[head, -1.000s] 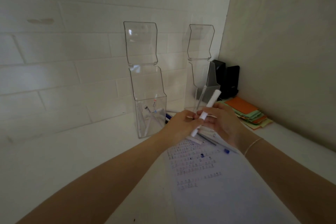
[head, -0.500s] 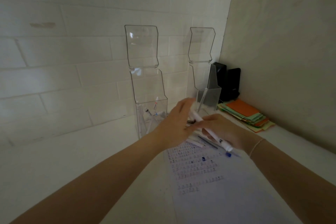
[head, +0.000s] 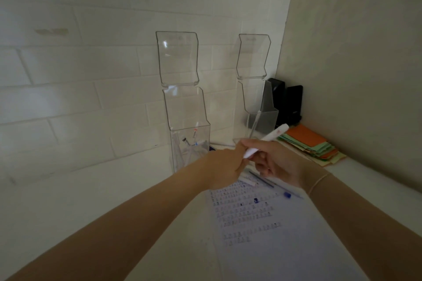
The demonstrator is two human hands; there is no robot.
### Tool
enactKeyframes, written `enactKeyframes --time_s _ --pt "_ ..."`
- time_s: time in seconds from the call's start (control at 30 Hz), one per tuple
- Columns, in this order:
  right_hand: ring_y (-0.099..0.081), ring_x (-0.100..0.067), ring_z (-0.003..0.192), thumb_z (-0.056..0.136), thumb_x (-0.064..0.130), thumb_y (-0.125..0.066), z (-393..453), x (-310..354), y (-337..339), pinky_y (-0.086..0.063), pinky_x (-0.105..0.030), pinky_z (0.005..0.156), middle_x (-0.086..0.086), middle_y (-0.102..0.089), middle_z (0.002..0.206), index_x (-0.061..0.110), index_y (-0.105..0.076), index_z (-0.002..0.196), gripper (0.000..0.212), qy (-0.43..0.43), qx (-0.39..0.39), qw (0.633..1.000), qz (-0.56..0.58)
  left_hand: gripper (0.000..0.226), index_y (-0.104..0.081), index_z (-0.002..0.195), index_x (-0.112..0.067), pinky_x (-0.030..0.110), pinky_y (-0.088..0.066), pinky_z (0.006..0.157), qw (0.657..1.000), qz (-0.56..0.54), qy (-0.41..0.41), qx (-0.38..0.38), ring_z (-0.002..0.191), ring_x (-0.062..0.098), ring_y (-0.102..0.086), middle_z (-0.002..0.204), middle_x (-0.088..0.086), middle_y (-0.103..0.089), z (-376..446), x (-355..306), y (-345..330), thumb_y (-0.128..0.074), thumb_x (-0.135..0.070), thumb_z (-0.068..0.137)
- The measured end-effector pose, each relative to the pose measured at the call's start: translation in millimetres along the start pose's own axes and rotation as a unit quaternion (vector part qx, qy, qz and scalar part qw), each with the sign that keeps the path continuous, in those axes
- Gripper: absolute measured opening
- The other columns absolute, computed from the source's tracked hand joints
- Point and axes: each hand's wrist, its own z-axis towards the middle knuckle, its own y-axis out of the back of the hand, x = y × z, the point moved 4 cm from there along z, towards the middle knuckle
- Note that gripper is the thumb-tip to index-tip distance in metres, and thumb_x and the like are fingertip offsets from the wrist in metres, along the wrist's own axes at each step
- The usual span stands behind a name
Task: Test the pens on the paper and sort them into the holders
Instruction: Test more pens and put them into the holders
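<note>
White pen (head: 266, 140) — both hands' grip

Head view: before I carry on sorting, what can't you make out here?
- White pen: its lower end sits between the left hand and right hand; too blurred to tell cap or tip, or which hand has the grip.
- Loose pens on the paper: partly under the hands, count unclear.
- Marks on the paper: too small to read.
- Left holder: pens overlap, uncountable.
</note>
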Motion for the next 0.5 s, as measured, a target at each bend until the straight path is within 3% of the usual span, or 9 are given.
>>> enactKeyframes --time_s 0.07,0.17,0.27,0.33,0.43,0.5 --pt "-0.029 -0.012 0.046 0.08 0.041 -0.069 4.0 -0.9 -0.3 -0.027 -0.022 0.044 -0.007 -0.034 0.058 0.014 -0.056 0.064 0.034 0.017 -0.079 0.997 0.02 0.032 -0.03 0.129 -0.008 0.031 -0.036 0.051 0.998 -0.059 0.008 0.009 0.05 0.013 -0.04 0.064 0.001 -0.046 1.5 -2.2 -1.4 -0.031 -0.024 0.101" --pt "-0.035 -0.011 0.034 0.087 0.023 -0.063 4.4 -0.3 -3.3 -0.028 -0.019 0.037 -0.004 -0.043 0.043 0.006 -0.051 0.065 0.03 0.089 -0.195 0.972 0.092 0.025 -0.041 0.113 -0.005 0.043 -0.043 0.065 0.988 -0.153 0.037 0.008 0.067 0.017 -0.046 0.084 0.012 -0.054 5.9 -6.2 1.3 -0.032 -0.024 0.101" --pt "-0.046 -0.013 0.046 0.087 0.002 -0.054 -1.2 2.9 -5.1 -0.037 -0.017 0.04 -0.009 -0.046 0.054 0.004 -0.048 0.064 0.024 0.167 -0.286 0.936 0.121 0.032 -0.043 0.117 -0.011 0.027 -0.041 0.066 0.984 -0.175 0.027 0.004 0.065 0.007 -0.047 0.075 -0.004 -0.05 4.9 -19.9 3.6 -0.028 -0.035 0.101" --pt "-0.048 -0.015 0.055 0.087 0.001 -0.055 -5.3 4.0 -6.9 -0.041 -0.021 0.048 -0.008 -0.047 0.059 0.006 -0.047 0.062 0.027 0.179 -0.306 0.924 0.143 0.037 -0.045 0.124 -0.013 0.021 -0.039 0.063 0.984 -0.178 0.01 -0.012 0.065 0.007 -0.05 0.075 -0.006 -0.053 3.6 -27.4 3.9 -0.026 -0.037 0.101" --pt "-0.05 -0.015 0.057 0.088 0.004 -0.057 -8.9 2.7 -9.1 -0.044 -0.023 0.052 -0.006 -0.049 0.06 0.009 -0.048 0.06 0.03 0.163 -0.304 0.916 0.205 0.041 -0.043 0.132 -0.02 0.023 -0.041 0.059 0.984 -0.168 0.005 -0.062 0.062 0.015 -0.054 0.074 0.002 -0.058 2.3 -29.5 2.7 -0.026 -0.039 0.1" --pt "-0.052 -0.016 0.06 0.088 0.005 -0.058 -10.7 1.7 -9.7 -0.046 -0.027 0.059 -0.006 -0.05 0.062 0.01 -0.048 0.061 0.029 0.161 -0.304 0.91 0.231 0.041 -0.039 0.136 -0.026 0.017 -0.037 0.053 0.981 -0.177 0.005 -0.075 0.052 0.004 -0.051 0.065 -0.006 -0.052 1.6 -31.3 -0.9 -0.027 -0.039 0.1"
